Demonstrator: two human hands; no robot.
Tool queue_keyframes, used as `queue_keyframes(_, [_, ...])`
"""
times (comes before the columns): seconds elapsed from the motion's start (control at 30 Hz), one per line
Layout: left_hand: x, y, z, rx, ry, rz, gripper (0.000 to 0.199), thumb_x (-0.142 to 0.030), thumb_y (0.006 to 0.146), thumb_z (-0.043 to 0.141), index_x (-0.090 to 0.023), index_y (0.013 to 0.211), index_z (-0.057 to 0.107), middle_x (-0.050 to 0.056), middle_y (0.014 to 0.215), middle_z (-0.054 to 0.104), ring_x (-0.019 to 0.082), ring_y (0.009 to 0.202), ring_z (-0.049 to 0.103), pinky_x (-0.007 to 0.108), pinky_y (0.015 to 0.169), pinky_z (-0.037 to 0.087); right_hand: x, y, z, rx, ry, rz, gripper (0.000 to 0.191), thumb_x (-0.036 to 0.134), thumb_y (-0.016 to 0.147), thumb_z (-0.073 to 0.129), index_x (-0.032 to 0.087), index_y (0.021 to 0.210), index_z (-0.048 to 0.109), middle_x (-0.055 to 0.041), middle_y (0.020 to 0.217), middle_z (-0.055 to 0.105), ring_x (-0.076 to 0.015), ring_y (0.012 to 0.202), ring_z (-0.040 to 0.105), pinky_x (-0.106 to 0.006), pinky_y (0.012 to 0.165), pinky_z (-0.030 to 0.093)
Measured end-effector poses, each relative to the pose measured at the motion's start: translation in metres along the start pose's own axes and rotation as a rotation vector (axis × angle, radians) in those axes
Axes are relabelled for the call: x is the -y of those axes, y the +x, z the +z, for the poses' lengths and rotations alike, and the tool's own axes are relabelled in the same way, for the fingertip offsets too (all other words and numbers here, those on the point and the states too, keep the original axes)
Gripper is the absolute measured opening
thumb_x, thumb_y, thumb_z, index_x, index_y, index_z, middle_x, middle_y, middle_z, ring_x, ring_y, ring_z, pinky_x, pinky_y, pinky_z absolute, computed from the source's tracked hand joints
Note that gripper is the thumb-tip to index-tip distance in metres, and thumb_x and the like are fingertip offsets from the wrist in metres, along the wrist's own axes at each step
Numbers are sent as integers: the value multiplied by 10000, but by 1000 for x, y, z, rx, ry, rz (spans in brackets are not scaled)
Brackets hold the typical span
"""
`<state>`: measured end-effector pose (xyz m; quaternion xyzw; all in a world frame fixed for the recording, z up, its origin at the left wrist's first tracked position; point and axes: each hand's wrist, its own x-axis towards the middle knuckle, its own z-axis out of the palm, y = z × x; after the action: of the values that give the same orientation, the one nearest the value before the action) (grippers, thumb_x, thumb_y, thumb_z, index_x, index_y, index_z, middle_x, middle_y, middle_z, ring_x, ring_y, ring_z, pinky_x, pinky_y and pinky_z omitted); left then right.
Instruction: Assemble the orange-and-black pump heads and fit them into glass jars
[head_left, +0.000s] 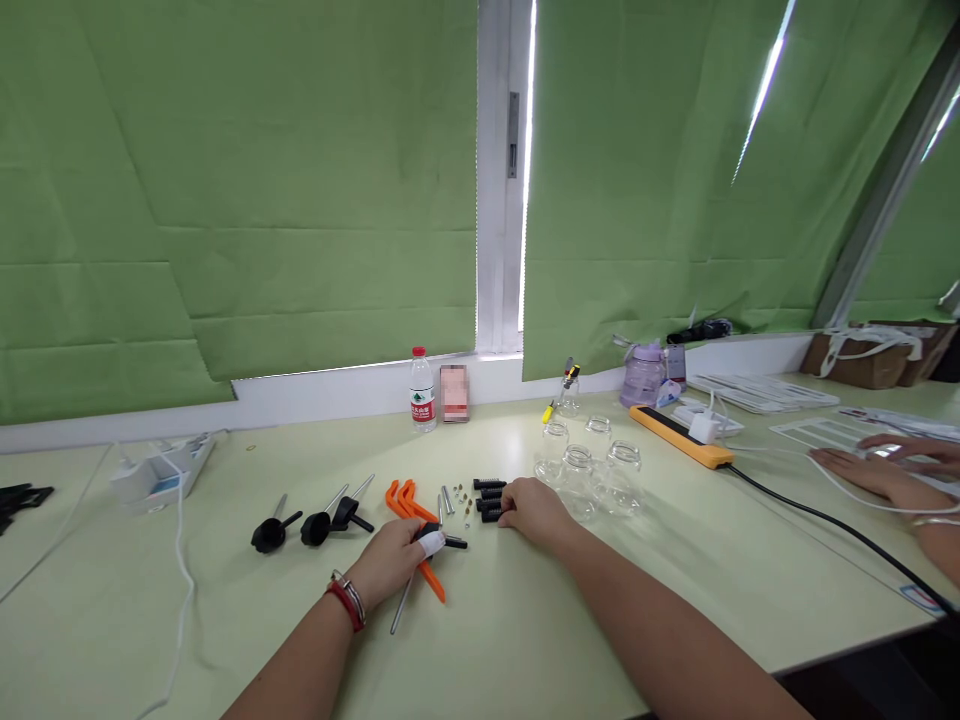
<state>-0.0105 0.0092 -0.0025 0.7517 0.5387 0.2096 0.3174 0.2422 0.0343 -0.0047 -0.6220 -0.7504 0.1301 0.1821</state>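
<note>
My left hand (pixel 394 560), with a white wrap on one finger, is closed round a black part (pixel 454 542) that has a metal rod (pixel 401 606) and an orange piece (pixel 433 582) sticking out below. My right hand (pixel 534 508) has its fingers pinched at a row of short black ribbed parts (pixel 489 498); what its fingertips hold is hidden. Orange handles (pixel 409 498) lie just beyond my left hand. Screws (pixel 448 500) and several tiny brass-coloured pieces (pixel 468 507) sit between my hands. To the left are black cups with rods (pixel 319 528).
Glass jars (pixel 577 470) stand right of my right hand, with yellow-handled tools (pixel 559 398) behind them. A water bottle (pixel 422 392) and a pink box (pixel 454 393) are by the wall. An orange power strip (pixel 679 437), a purple jug (pixel 643 375) and another person's hands (pixel 862 470) are right.
</note>
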Motion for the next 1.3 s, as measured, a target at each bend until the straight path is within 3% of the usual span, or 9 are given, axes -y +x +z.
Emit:
queue_keyframes(0.13, [1, 0, 0, 1, -9, 8, 368, -525, 777, 465, -194, 621, 426, -25, 639, 415, 137, 595, 375, 256, 567, 283, 1, 1, 0, -63, -20, 2, 175, 297, 642, 716, 212, 781, 653, -29, 890, 629, -189, 822, 566, -251, 622, 369])
queue_keyframes(0.23, [1, 1, 0, -3, -10, 4, 374, -534, 773, 468, -196, 620, 418, -28, 638, 415, 137, 594, 376, 256, 567, 284, 5, 0, 5, -139, -19, -120, 375, 392, 655, 705, 211, 975, 632, -69, 1103, 581, -237, 1026, 517, -299, 799, 407])
queue_keyframes(0.33, [0, 1, 0, -3, -12, 6, 375, -537, 771, 465, -196, 621, 426, -29, 631, 413, 139, 591, 376, 256, 561, 281, 12, 1, 15, -148, -42, -225, 519, 467, 794, 545, 212, 1244, 498, -95, 1378, 404, -284, 1277, 321, -389, 1023, 276])
queue_keyframes(0.43, [-1, 0, 0, -4, -9, 23, 367, -532, 772, 462, -195, 627, 447, -28, 630, 416, 141, 593, 379, 257, 560, 281, 15, 5, 26, -34, -88, -226, 557, 506, 896, 315, 230, 1379, 337, -83, 1490, 232, -301, 1364, 155, -474, 1080, 150])
queue_keyframes(0.53, [-2, 0, 0, -5, -2, 23, 367, -533, 770, 460, -195, 627, 448, -30, 629, 419, 141, 593, 380, 257, 559, 281, 13, 9, 31, 45, -127, -201, 582, 553, 902, 214, 259, 1399, 295, -76, 1506, 189, -318, 1370, 134, -530, 1075, 108])
queue_keyframes(0.73, [-3, -1, -1, -5, 5, 17, 362, -521, 767, 460, -196, 614, 421, -31, 628, 411, 140, 594, 375, 258, 561, 280, 3, 15, 28, 56, -149, -168, 585, 561, 897, 209, 276, 1402, 285, -73, 1500, 213, -328, 1355, 178, -537, 1058, 156])
queue_keyframes(1.0, [-4, -2, -1, -5, -31, 10, 387, -548, 755, 466, -197, 610, 390, -35, 610, 399, 128, 572, 345, 254, 545, 272, -1, 28, 25, -62, -144, -260, 683, 610, 858, 293, 201, 1405, 280, -106, 1482, 254, -308, 1355, 186, -496, 1066, 149])
queue_keyframes(1.13, [-5, -4, -1, -5, -35, 4, 384, -546, 751, 475, -198, 613, 390, -36, 609, 396, 128, 572, 347, 251, 541, 266, 0, 34, 24, -50, -176, -292, 656, 602, 858, 312, 192, 1369, 344, -118, 1431, 354, -303, 1315, 271, -480, 1038, 194])
queue_keyframes(1.3, [-3, -4, -1, -5, -34, 2, 382, -551, 751, 469, -199, 619, 399, -37, 604, 388, 127, 561, 339, 251, 541, 270, 0, 32, 23, -143, -175, -339, 519, 543, 872, 354, 179, 1215, 492, -118, 1230, 532, -260, 1153, 431, -405, 946, 299])
